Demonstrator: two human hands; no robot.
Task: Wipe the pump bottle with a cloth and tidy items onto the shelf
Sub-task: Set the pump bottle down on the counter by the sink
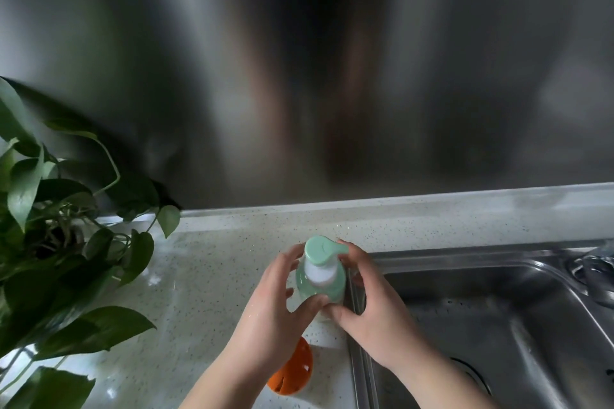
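Note:
A pale green pump bottle with a mint pump head and white collar stands upright on the speckled counter, right beside the sink's left rim. My left hand wraps its left side. My right hand wraps its right side, fingers reaching up by the spout. A white cloth lies under the bottle's base, mostly hidden by my hands. No shelf is in view.
A steel sink fills the lower right, with a tap base at its far right corner. A leafy potted plant crowds the left. An orange perforated object lies under my left wrist. A steel backsplash rises behind.

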